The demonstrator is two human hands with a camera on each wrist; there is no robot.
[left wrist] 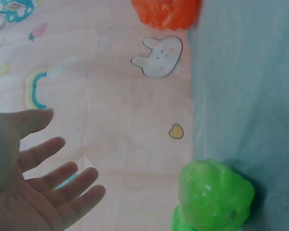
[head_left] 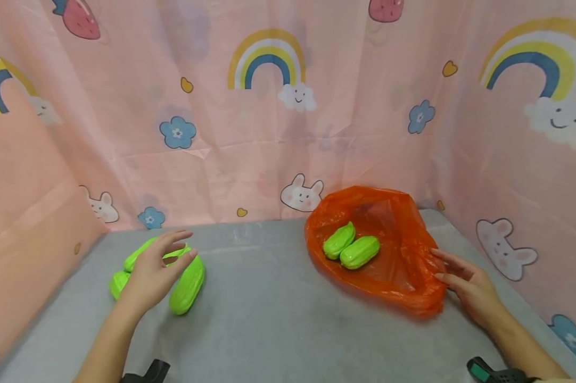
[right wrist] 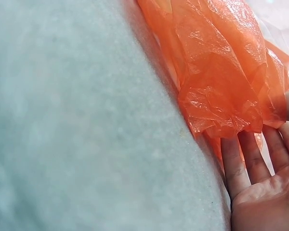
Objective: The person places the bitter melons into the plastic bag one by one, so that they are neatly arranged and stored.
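Observation:
My left hand hovers at the left over several bright green, ridged, elongated vegetable-like pieces, partly hiding them. Its fingers are spread and loosely bent, and the palm holds nothing in the left wrist view. One green piece shows there, apart from the fingers. On the right lies an orange plastic bag, its mouth wide towards me. Two more green pieces lie side by side inside it. My right hand holds the bag's right side, with the film between thumb and fingers in the right wrist view.
A grey cloth-like tabletop stretches between the green pieces and the bag. Pink printed curtains hang along the back and both sides. The bag stands close to the back curtain.

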